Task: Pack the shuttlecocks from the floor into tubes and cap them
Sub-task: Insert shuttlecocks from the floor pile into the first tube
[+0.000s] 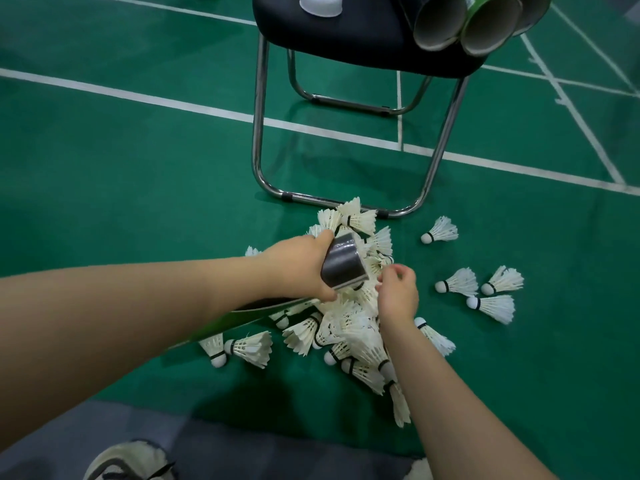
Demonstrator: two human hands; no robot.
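Note:
A heap of white feather shuttlecocks [349, 327] lies on the green court floor in front of a chair. My left hand [298, 265] grips a tube [343, 263] with a dark end and a green body that runs back under my forearm. Its open mouth points at the heap. My right hand [398, 292] is just right of the tube mouth, fingers pinched among the feathers; whether it holds a shuttlecock I cannot tell. Several loose shuttlecocks [460, 282] lie to the right.
A black-seated chair [346, 39] with chrome legs [258, 140] stands behind the heap. On its seat lie three empty open tubes [485, 26] and stacked white caps [320, 5]. White court lines cross the floor. My shoes [128, 462] show at the bottom edge.

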